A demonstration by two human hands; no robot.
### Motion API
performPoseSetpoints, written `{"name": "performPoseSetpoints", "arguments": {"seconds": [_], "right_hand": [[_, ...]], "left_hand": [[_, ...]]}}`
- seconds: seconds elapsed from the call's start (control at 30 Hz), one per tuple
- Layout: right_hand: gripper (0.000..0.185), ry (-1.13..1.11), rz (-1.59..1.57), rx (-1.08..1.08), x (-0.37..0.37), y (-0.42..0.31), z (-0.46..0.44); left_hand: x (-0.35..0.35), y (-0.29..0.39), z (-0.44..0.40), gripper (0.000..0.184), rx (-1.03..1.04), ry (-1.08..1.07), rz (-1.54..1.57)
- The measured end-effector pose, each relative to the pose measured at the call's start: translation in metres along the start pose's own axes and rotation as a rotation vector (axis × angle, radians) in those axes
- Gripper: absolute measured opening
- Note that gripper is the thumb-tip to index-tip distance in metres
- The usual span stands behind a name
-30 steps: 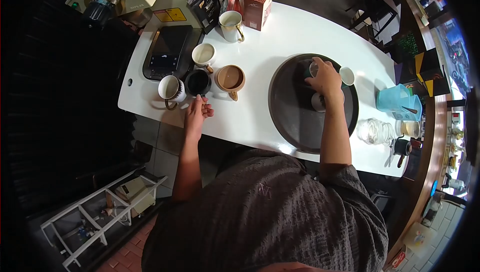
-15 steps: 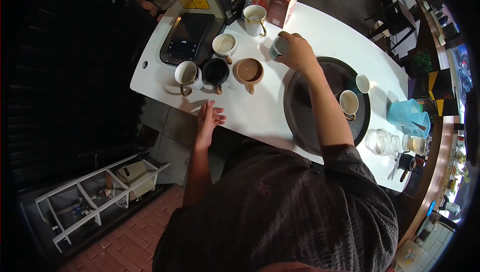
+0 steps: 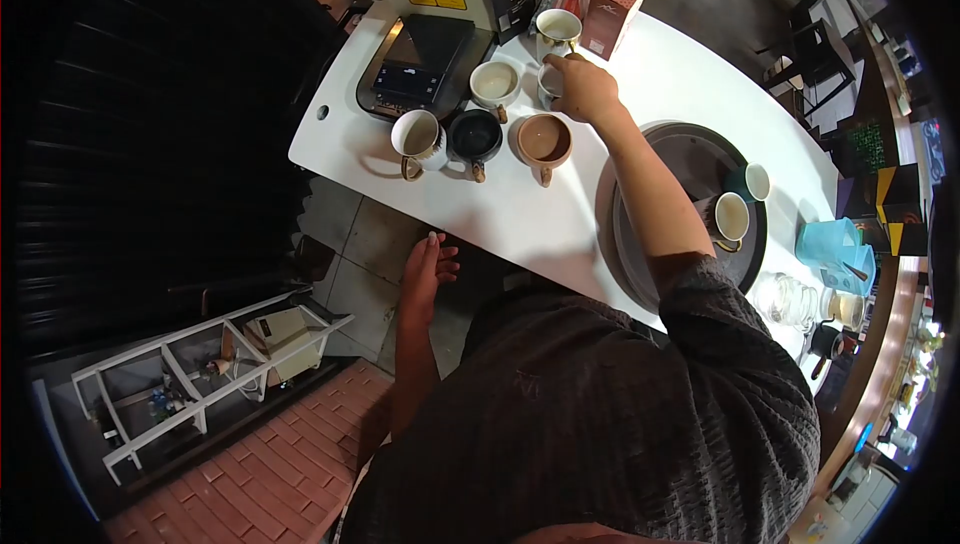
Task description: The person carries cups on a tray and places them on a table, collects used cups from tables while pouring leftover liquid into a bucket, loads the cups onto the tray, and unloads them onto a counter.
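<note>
My right hand (image 3: pixel 587 91) is closed around a small pale cup (image 3: pixel 547 87), which it partly covers. This cup is between a white mug with a gold handle (image 3: pixel 557 26) and a brown cup (image 3: pixel 544 141), close beside a cream cup with a wooden-looking handle (image 3: pixel 494 82). Nearer the table edge are a black cup (image 3: pixel 474 134) and a white mug with a dark pattern (image 3: pixel 418 139). My left hand (image 3: pixel 430 266) hangs off the front edge of the table, holding nothing, its fingers partly apart.
A round dark tray (image 3: pixel 640 234) bears a green cup (image 3: pixel 750 182) and a white mug (image 3: pixel 728 219). A black scale (image 3: pixel 420 64) lies at the left, a red-brown box (image 3: pixel 613 12) at the back. Blue containers (image 3: pixel 830 244) and glass jars (image 3: pixel 787 301) stand at the right.
My right hand has carried the pale cup leftward, toward the cream cup and the white mug. My left hand has lowered away from the table edge. The view has shifted slightly.
</note>
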State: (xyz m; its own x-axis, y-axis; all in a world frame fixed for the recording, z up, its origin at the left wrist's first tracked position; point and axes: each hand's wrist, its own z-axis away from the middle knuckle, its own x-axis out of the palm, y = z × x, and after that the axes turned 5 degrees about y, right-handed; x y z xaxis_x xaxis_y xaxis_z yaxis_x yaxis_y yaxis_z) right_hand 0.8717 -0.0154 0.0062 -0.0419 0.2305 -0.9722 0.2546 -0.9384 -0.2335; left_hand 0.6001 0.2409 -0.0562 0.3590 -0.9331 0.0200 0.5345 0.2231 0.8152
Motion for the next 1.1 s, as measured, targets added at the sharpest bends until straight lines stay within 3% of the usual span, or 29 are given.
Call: {"name": "performPoseSetpoints", "arguments": {"seconds": [0.47, 0.53, 0.73, 0.93, 1.1], "right_hand": [[0.069, 0.119, -0.079, 0.006, 0.020, -0.007, -0.018], [0.077, 0.114, -0.133, 0.034, 0.018, -0.011, -0.015], [0.082, 0.310, -0.315, 0.041, 0.014, -0.006, 0.007], [0.059, 0.400, -0.239, 0.189, -0.026, 0.046, 0.060], [0.052, 0.520, -0.044, 0.397, -0.072, 0.125, 0.130]], "left_hand": [[-0.023, 0.028, -0.005, 0.037, 0.055, -0.063, -0.063], [-0.026, 0.032, -0.005, 0.037, 0.048, -0.071, -0.075], [-0.024, 0.044, -0.010, 0.037, 0.057, -0.130, -0.181], [0.014, 0.051, -0.020, 0.036, 0.066, -0.291, -0.231], [0.074, 0.058, -0.017, 0.032, 0.103, -0.465, -0.274]]}}
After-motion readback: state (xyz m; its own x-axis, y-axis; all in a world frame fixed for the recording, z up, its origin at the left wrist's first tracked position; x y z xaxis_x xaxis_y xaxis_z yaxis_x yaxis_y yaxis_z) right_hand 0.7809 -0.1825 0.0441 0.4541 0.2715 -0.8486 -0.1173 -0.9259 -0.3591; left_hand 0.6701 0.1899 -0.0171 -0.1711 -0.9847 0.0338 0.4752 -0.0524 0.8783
